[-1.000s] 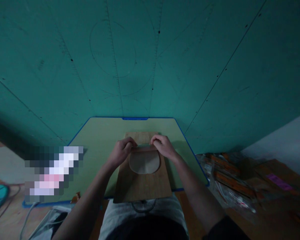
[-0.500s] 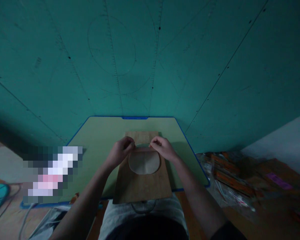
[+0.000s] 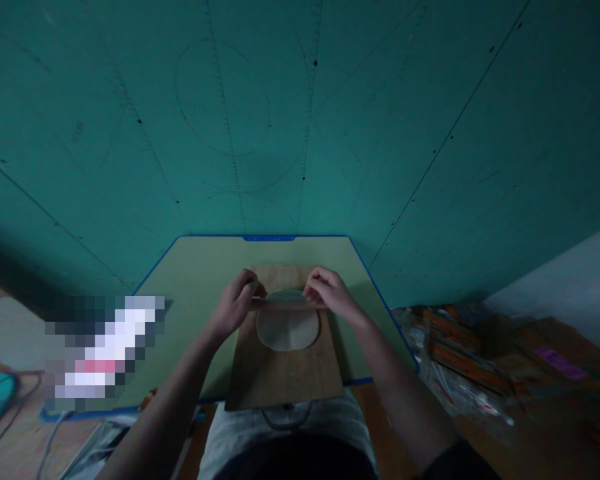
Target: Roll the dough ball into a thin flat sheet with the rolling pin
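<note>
A flat, rounded sheet of pale dough (image 3: 287, 332) lies on a wooden board (image 3: 285, 380). Across the dough's far part runs a thin wooden rolling pin (image 3: 286, 305), with a strip of dough showing beyond it. My left hand (image 3: 237, 301) is at the pin's left end, fingers curled over it and tips near the dough's far left edge. At the other end, my right hand (image 3: 330, 293) has its fingers bent over the pin, close to the dough's far right edge. The palms are hidden from view.
The board rests on a pale table (image 3: 200, 267) with a blue rim, its near end overhanging toward my lap. A green wall (image 3: 290, 133) rises behind. A pixelated object (image 3: 115, 347) stands at the left. Plastic-wrapped packages (image 3: 465, 360) and cardboard lie on the right.
The rolling pin has come slightly nearer to me over the dough, and more of its length shows. My hands have spread a little apart, with the fingers curled further over it.
</note>
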A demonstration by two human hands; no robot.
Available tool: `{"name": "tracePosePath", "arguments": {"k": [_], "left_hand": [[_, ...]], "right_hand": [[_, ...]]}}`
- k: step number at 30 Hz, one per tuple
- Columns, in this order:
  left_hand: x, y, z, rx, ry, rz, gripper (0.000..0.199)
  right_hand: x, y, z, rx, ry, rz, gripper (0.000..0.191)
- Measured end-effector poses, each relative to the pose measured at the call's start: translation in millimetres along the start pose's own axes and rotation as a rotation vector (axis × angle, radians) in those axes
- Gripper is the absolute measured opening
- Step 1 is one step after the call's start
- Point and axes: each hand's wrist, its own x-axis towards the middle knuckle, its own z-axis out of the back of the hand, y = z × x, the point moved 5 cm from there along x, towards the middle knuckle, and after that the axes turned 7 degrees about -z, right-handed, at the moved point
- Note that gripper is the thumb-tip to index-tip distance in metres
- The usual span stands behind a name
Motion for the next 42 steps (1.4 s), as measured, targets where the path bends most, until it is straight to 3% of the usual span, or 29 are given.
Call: {"name": "tracePosePath", "arguments": {"k": [7, 17, 26, 34, 37, 42], "left_hand": [[-13, 9, -6.5, 0.016, -0.017, 0.01, 0.024], [-18, 1, -0.7, 0.05, -0.03, 0.093, 0.026], [-24, -7, -0.7, -0.037, -0.052, 0.205, 0.024], [-24, -5, 1.1, -0.042, -0.012, 0.275, 0.037], [-23, 0, 2.9, 0.087, -0.019, 0.22, 0.041], [-20, 7, -3.7, 0.599, 0.049, -0.017, 0.033]], "right_hand": [[-6, -5, -9, -0.064, -0.097, 0.066, 0.017], [-20, -3, -10, 0.009, -0.038, 0.018, 0.016], [-34, -2, -13, -0.001, 0.093, -0.146, 0.015], [-35, -1, -14, -0.091, 0.109, -0.101, 0.034], [-30, 0, -12, -0.029, 0.096, -0.115, 0.029], [-18, -4, -7, 0.044, 0.017, -0.127, 0.009]]}}
